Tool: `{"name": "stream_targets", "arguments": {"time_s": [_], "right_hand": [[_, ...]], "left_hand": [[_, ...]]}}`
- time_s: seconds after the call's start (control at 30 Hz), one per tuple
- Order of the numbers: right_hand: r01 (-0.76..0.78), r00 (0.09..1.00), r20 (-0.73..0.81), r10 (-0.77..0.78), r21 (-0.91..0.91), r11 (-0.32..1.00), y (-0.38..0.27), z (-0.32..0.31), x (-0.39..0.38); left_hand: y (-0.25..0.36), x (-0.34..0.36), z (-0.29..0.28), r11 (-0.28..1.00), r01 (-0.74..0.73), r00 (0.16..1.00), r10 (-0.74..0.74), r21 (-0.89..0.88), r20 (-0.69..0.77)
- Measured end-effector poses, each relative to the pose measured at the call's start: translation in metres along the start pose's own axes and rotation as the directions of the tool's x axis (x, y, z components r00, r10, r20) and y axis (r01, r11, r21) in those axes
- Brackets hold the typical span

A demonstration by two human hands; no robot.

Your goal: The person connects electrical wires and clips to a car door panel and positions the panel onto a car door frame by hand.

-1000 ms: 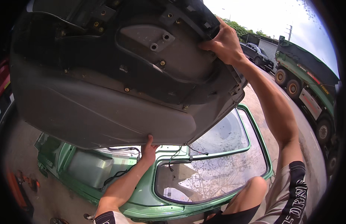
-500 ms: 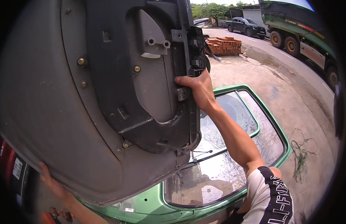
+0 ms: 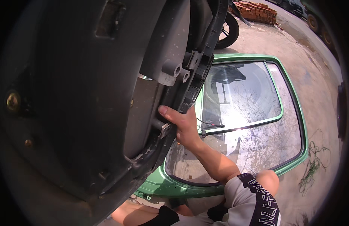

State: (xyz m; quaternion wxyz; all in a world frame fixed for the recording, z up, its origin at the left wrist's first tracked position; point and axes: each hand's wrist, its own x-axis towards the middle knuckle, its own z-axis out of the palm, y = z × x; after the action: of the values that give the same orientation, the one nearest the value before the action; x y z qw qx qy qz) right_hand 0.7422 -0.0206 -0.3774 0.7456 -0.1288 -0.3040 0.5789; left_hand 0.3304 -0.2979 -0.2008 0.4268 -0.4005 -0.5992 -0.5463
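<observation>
A large moulded panel [image 3: 69,124], dark grey and black, fills the left of the view, tilted and very close. Brass-coloured screws and a round-ended opening show on it. My right hand [image 3: 185,126] is closed around its right edge, thumb on the face beside a small metal clip [image 3: 165,130], other fingers hidden behind. My left hand is out of sight. Below and right of the panel, a green-framed vehicle window section [image 3: 304,132] lies on the ground, with a smaller framed pane [image 3: 253,100] inside it and a thin cable near the pane's corner.
A motorcycle wheel [image 3: 230,32] stands past the green frame's far edge. Stacked red bricks [image 3: 257,12] lie beyond, near the road. A tangle of green cord [image 3: 313,165] rests on the concrete at right. Truck wheels [image 3: 313,23] show at far right.
The panel has come closer and tilted, its right edge now slanting. My right hand has moved left and down with it. My left hand has gone from sight; the view has shifted downward.
</observation>
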Motion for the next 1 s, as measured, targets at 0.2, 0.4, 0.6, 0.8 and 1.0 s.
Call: {"name": "stream_targets", "arguments": {"time_s": [0.2,0.4,0.6,0.8,1.0], "right_hand": [[0.194,0.981,0.042,-0.189,-0.262,0.945,-0.003,-0.018,-0.019],[-0.105,0.992,0.047,0.116,-0.189,0.976,0.002,-0.027,-0.028],[-0.215,0.97,0.07,0.231,-0.179,0.96,0.019,-0.018,-0.038],[-0.168,0.978,0.092,0.19,-0.205,0.964,0.03,-0.004,-0.057],[-0.112,0.965,0.206,0.163,-0.239,0.964,0.045,-0.009,-0.059]], "left_hand": [[0.017,-0.015,-0.011,0.999,0.046,0.998,-0.046,-0.003,0.048],[0.028,-0.018,-0.034,0.998,0.048,0.998,-0.05,0.038,0.047],[0.038,-0.01,-0.065,0.987,0.015,0.999,-0.022,0.161,0.039],[0.045,0.004,-0.089,0.889,-0.095,0.995,0.066,0.449,0.08],[0.012,-0.006,-0.079,0.959,0.279,0.882,-0.275,0.046,0.382]]}}
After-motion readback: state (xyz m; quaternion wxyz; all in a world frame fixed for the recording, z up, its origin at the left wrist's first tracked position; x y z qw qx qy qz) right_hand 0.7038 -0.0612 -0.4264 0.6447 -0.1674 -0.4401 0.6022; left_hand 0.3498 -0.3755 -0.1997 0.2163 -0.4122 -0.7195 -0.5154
